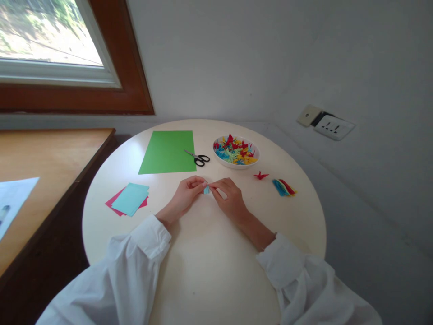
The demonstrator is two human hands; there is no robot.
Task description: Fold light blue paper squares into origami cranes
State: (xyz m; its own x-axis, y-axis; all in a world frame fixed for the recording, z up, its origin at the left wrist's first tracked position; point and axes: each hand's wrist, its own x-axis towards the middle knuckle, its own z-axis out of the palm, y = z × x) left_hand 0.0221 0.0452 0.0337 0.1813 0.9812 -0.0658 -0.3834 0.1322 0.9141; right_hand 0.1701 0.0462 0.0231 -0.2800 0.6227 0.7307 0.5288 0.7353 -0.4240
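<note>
Between my two hands, above the middle of the white round table (pixel 216 271), is a small folded piece of light blue paper (pixel 206 190). My left hand (pixel 189 192) pinches it from the left. From the right, the thumb and fingertips of my right hand (pixel 230 196) close on its upper edge. Fingers cover much of the paper, so its exact folded shape cannot be made out. Just beyond my hands lie scissors (pixel 199 159) with black handles, their blades resting on a green sheet (pixel 169 151).
A white bowl (pixel 237 166) full of colourful folded paper cranes stands at the back right. Near it are a red paper crane (pixel 261 175) and a fan of coloured paper strips (pixel 284 188). Light blue squares (pixel 131 198) over pink ones lie left. A wooden desk (pixel 67 158) adjoins.
</note>
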